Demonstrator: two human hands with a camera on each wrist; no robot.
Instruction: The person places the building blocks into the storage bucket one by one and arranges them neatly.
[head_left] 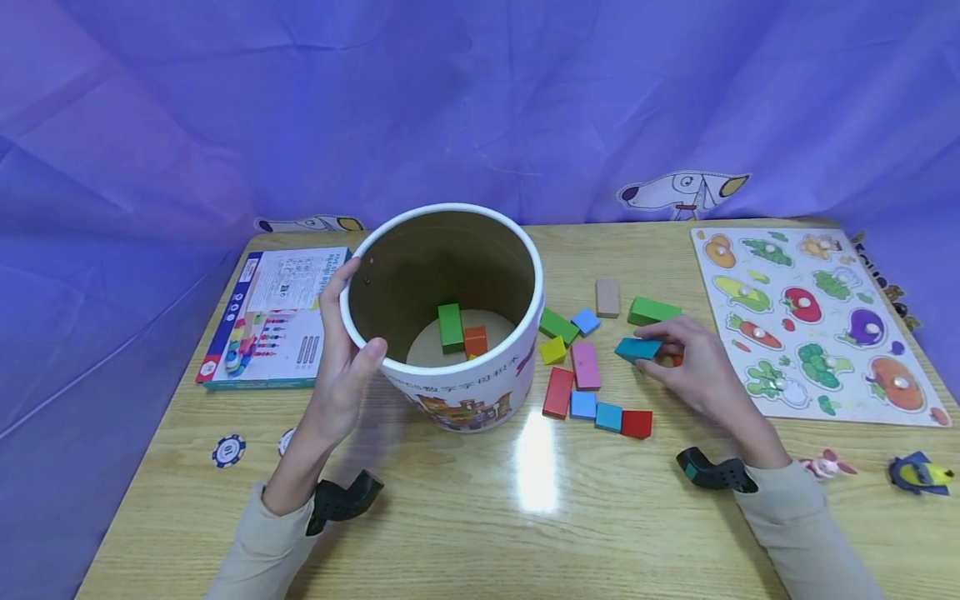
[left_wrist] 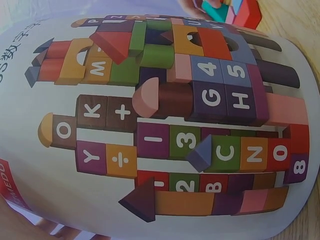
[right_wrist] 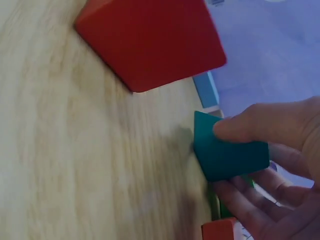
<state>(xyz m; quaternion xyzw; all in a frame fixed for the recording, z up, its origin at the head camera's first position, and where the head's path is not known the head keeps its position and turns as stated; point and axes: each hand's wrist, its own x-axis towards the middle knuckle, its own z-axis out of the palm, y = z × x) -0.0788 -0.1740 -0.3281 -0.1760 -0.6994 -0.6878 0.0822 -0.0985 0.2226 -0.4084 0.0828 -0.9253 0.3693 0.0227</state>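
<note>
A large white bucket [head_left: 517, 367] printed with toy blocks stands at the middle of the table, tipped slightly. My left hand [head_left: 339, 379] grips its left side, thumb at the rim. Inside lie a green block [head_left: 452, 327], an orange block [head_left: 476, 342] and a sliver of yellow. In my right hand [head_left: 693, 367], thumb and fingers pinch a teal block [right_wrist: 227, 155], right of the loose blocks. Partly hidden under that hand is an orange block [head_left: 670, 361]. The printed bucket wall [left_wrist: 100, 185] fills the left wrist view.
Loose blocks lie right of the bucket, among them a pink block [head_left: 586, 367], a red block [head_left: 558, 393] and a green block [head_left: 653, 311]. A vegetable puzzle board [head_left: 772, 342] lies at the right, a flat box [head_left: 277, 317] at the left. Two figurines sit front right.
</note>
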